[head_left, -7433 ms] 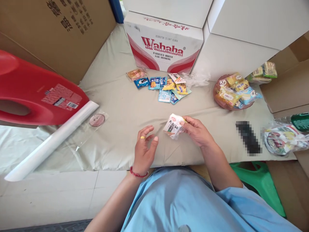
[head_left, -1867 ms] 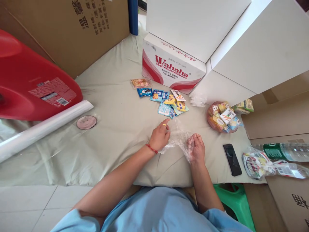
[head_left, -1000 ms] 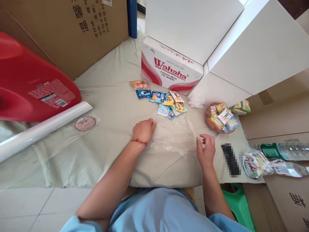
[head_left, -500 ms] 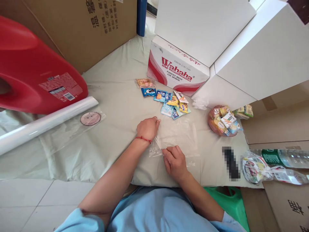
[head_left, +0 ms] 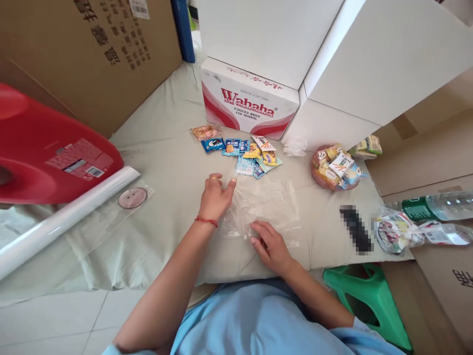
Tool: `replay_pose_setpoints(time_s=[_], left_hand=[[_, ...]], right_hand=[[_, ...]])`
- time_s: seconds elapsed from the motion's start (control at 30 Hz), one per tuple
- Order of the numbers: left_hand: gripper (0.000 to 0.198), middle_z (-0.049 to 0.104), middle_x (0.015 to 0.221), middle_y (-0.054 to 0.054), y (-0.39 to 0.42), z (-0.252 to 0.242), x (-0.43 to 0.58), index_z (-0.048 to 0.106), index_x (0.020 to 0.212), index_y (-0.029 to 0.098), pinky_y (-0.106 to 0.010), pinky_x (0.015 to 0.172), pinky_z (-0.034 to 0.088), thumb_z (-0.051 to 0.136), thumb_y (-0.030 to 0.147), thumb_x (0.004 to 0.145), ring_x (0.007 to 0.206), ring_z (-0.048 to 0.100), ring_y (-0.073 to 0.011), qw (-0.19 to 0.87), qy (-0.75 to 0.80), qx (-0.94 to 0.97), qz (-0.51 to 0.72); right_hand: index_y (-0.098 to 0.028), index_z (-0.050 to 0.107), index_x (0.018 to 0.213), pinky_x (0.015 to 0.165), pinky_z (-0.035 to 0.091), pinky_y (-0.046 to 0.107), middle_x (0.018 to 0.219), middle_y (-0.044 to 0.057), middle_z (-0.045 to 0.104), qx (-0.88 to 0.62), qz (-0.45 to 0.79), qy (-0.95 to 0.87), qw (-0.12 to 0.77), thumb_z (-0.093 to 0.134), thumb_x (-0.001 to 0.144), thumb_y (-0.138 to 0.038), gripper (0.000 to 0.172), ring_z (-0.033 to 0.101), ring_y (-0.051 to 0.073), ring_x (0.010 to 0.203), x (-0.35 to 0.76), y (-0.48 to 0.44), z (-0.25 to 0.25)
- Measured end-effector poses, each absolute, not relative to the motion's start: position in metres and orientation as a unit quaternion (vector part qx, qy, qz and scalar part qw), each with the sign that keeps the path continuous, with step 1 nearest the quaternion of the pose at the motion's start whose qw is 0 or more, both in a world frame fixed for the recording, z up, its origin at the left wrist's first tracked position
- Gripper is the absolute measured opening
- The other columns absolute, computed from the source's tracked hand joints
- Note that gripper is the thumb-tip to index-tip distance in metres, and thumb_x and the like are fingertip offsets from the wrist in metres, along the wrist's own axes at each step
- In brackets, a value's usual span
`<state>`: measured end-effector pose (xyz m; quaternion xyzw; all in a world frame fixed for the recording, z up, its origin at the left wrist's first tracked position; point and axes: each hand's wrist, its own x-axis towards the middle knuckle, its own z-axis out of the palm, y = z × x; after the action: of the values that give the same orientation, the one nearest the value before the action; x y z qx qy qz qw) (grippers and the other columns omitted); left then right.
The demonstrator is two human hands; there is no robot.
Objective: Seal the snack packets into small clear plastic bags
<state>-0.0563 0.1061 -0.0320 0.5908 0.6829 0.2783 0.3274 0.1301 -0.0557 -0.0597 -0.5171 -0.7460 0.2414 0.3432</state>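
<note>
A clear, wrinkled plastic bag point(head_left: 271, 202) lies at near centre on the cloth point(head_left: 173, 167).
Left hand point(head_left: 215, 198) half open, empty, by its left edge; right hand point(head_left: 272, 249) loosely curled at its near edge, grip unclear. Beyond, snack packets point(head_left: 246, 164); farther, a box point(head_left: 251, 112) reading "Wahaha Purified Water for Drinking".

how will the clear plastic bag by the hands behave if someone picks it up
The clear plastic bag is probably floppy: it lies flat, wrinkled near the right hand. It is likely very light, as the cloth shows through its thin film. It may feel slippery, since its surface glints.
</note>
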Motion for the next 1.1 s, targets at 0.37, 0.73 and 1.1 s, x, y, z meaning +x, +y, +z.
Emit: replay_pose_setpoints(time_s=[0.37, 0.73, 1.1], left_hand=[[0.046, 0.068, 0.109, -0.019, 0.013, -0.03, -0.076, 0.073, 0.086, 0.019, -0.057, 0.092, 0.05, 0.05, 0.057, 0.096, 0.114, 0.057, -0.0414, 0.164, 0.67, 0.721, 0.07], [0.025, 0.066, 0.071, 0.0, -0.016, -0.019, -0.135, 0.058, 0.083, 0.026, -0.035, 0.064, 0.05, 0.05, 0.049, 0.089, 0.068, 0.066, -0.0233, 0.341, 0.666, 0.66, 0.065], [0.044, 0.074, 0.112, -0.011, 0.026, 0.024, -0.068, 0.073, 0.112, 0.022, -0.036, 0.097, 0.053, 0.035, 0.043, 0.106, 0.105, 0.07, -0.023, 0.165, 0.562, 0.783, 0.208]], right_hand=[[-0.022, 0.073, 0.104, 0.081, 0.057, 0.035, 0.098, 0.009, 0.074, -0.633, 0.122, -0.707, 0.291, 0.047, 0.107, -0.031, 0.027, 0.069, 0.022, 0.091, 0.161, -0.004, 0.001], [-0.022, 0.046, 0.161, 0.128, 0.025, 0.062, 0.174, 0.014, 0.03, -0.606, 0.161, -0.779, 0.012, 0.056, 0.104, -0.042, 0.061, 0.026, 0.036, 0.161, 0.186, 0.041, -0.04], [-0.017, 0.067, 0.137, 0.118, 0.048, 0.053, 0.138, 0.016, 0.069, -0.454, 0.153, -0.856, 0.195, 0.052, 0.107, -0.032, 0.037, 0.055, 0.029, 0.139, 0.149, -0.018, -0.027]])
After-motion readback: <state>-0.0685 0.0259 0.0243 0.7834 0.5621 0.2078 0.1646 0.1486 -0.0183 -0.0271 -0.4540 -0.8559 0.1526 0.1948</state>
